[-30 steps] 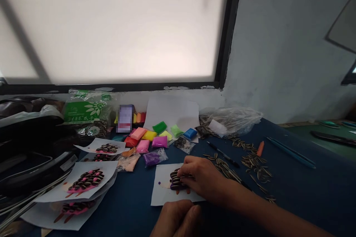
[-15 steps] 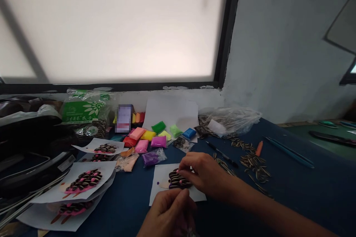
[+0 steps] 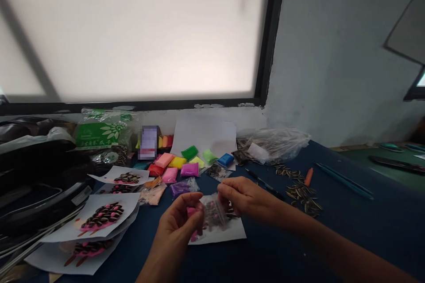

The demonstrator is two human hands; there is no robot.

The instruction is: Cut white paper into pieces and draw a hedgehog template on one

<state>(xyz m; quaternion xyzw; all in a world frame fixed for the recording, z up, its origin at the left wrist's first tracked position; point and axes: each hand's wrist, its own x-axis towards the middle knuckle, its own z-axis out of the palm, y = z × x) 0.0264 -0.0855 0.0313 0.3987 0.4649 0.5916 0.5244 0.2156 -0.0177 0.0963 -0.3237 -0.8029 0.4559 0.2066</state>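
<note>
Left hand (image 3: 181, 216) and right hand (image 3: 244, 194) share one clear bag (image 3: 214, 212): the left thumb and fingers close around its end with the pink material (image 3: 191, 212), while the right fingertips pinch the opposite, upper edge, so the plastic spans the gap between them. The bag hangs over a white paper sheet (image 3: 234, 231) that lies on the blue tabletop (image 3: 272, 247), its near right corner uncovered; how much of the plastic touches the paper cannot be told. Dark striped seeds show on the sheet beside the right fingers, and the rest of what it bears is blurred or hidden. The step in hand looks like opening or arranging the bag to get at the pink inside; the next move would call for a firm left hold and a light right pinch, with the plastic kept clear of the seeds below. Just beyond the left fingers lies a purple packet (image 3: 179, 189), and past it coloured packets (image 3: 190, 169) cluster toward the tabletop's far edge. Toward its left side, decorated sheets (image 3: 130, 205) overlap, bearing seeds and pink dots. Right of the right hand are a black pen (image 3: 260, 179), loose seeds (image 3: 303, 199) and an orange stick (image 3: 309, 177); a blue tool (image 3: 343, 181) lies nearer the tabletop's right edge.
</note>
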